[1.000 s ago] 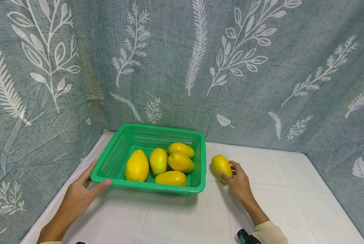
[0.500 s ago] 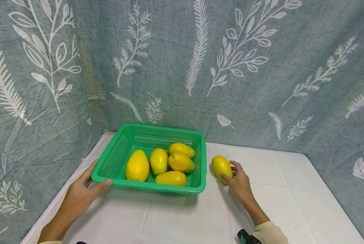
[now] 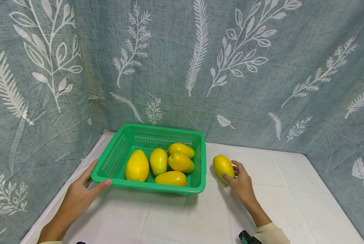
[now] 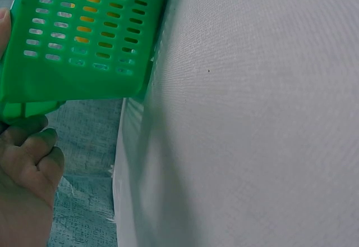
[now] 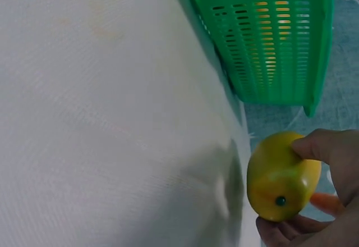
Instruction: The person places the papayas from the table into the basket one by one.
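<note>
A green plastic basket (image 3: pixel 169 187) stands on the white-covered table, holding several yellow mangoes (image 3: pixel 137 166). At its near left corner, my left hand (image 3: pixel 79 195) grips the rim, thumb on top. The left wrist view shows its fingers (image 4: pixel 42 146) curled beneath the rim. To the right of the basket, my right hand (image 3: pixel 241 183) holds another yellow mango (image 3: pixel 222 166) between thumb and fingers. In the right wrist view that mango (image 5: pixel 275 168) turns its dark stem spot to the camera. Whether it touches the table I cannot tell.
White cloth covers the table (image 3: pixel 279 189). A blue-grey curtain (image 3: pixel 169 67) with white leaf prints hangs behind it and along both sides. A dark strapped device (image 3: pixel 246 237) sits by the right sleeve at the bottom edge.
My right hand and the mango it holds have shifted very slightly to the right. The left hand and the basket stay where they were.
</note>
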### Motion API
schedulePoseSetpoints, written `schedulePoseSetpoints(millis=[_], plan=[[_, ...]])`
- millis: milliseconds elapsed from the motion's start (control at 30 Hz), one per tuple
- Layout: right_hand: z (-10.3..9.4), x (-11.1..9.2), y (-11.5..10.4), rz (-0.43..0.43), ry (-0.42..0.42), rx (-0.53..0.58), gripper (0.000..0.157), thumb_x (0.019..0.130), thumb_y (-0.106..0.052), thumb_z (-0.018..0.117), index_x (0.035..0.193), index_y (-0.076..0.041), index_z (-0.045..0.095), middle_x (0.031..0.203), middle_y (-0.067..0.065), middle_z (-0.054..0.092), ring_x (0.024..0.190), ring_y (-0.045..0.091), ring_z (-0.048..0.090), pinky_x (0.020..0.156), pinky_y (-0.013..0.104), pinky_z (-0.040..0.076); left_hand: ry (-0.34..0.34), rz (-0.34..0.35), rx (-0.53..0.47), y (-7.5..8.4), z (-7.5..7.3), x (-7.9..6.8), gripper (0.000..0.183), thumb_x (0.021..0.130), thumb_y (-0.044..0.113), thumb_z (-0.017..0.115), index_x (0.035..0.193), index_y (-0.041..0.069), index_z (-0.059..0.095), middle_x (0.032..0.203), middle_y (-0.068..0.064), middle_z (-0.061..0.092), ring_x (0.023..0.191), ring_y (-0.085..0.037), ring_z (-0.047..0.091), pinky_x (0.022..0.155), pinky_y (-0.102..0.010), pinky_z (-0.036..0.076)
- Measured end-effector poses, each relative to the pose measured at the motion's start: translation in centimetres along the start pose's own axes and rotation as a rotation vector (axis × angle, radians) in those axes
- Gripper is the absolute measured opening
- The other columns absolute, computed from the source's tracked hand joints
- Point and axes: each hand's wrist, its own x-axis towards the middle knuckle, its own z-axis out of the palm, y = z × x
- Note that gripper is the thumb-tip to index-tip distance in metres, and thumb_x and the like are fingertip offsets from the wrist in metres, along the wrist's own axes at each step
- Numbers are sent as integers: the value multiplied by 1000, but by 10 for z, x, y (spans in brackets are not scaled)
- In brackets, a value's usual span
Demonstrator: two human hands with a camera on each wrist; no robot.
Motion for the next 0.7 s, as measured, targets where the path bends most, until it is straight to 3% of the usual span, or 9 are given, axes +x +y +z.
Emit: schedulePoseSetpoints(millis=[433, 700], plan=[[-9, -4, -16, -57, 43, 80, 66, 99, -19, 76, 155, -3, 47, 149, 28, 57, 134, 43, 60, 111, 55, 50, 3, 2, -10, -1, 1, 0, 95, 104, 44, 69, 171, 28, 4, 172, -28, 19, 149, -60, 34, 85, -10, 46], [-10, -9, -30, -72, 59, 110, 65, 98, -22, 76, 155, -7, 48, 148, 23, 58, 134, 38, 61, 110, 53, 51, 1, -3, 5, 0, 1, -1, 95, 104, 44, 69, 171, 29, 4, 172, -28, 18, 148, -61, 35, 90, -23, 54]])
